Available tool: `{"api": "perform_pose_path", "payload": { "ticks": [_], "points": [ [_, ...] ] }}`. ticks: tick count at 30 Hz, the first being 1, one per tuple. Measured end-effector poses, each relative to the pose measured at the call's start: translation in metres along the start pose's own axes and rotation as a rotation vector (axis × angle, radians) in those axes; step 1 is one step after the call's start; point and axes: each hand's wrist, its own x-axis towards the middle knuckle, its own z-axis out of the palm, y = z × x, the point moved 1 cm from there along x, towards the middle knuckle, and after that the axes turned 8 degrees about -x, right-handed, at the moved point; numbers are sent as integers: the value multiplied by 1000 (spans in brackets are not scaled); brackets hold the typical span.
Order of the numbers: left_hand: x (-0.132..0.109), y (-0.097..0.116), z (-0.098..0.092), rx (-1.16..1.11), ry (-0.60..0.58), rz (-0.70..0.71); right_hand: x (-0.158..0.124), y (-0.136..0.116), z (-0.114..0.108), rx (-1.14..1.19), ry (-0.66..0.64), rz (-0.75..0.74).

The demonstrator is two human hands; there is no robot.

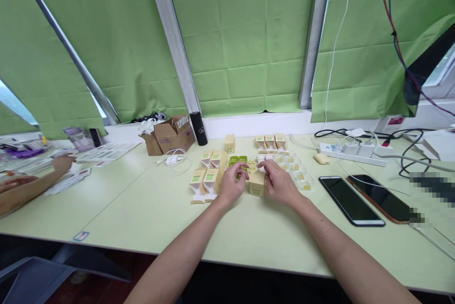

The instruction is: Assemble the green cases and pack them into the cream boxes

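My left hand [233,183] and my right hand [280,181] rest on the pale table [149,209] on either side of a small tan box [256,184] with a green label. My left fingers are curled in a pinch over a green tray [237,160]; what they pinch is too small to make out. My right fingers are bent beside the box and near a small white piece [262,166]. Several open tan boxes [206,178] lie to the left. Three more boxes [270,143] stand behind, and clear plastic cups [297,171] sit to the right.
Two phones [350,199] lie at the right beside a power strip [353,151] with cables. A brown carton [169,135] and a black cylinder [198,128] stand at the back. Another person's arm [31,183] works at the far left among papers.
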Motion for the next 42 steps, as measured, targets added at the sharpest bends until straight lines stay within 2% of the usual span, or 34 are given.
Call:
{"api": "perform_pose_path", "payload": {
  "ticks": [3, 8, 12, 15, 19, 26, 32, 38, 42],
  "points": [
    [-1, 3, 0, 6, 10, -6, 1, -1, -1, -7, 31, 70],
    [-1, 4, -2, 83, 89, 9, 3, -1, -9, -119, 121, 368],
    [0, 2, -2, 171, 130, 45, 5, -3, -14, -167, 90, 458],
    [-1, 5, -1, 253, 112, 96, 5, -6, -15, -209, 39, 472],
    [-5, 15, 2, 369, -19, 151, 5, -8, -13, -231, 7, 462],
    [-3, 34, 7, 448, -304, 169, 2, -8, -10, -241, 50, 411],
    [7, 44, 9, 544, -428, 154, 3, -10, -12, -217, 84, 413],
    [31, 58, 1, 661, -524, 160, 2, -13, -12, -198, 130, 386],
    [70, 60, -16, 697, -449, 153, 1, -17, -11, -192, 167, 348]
  ]
}}
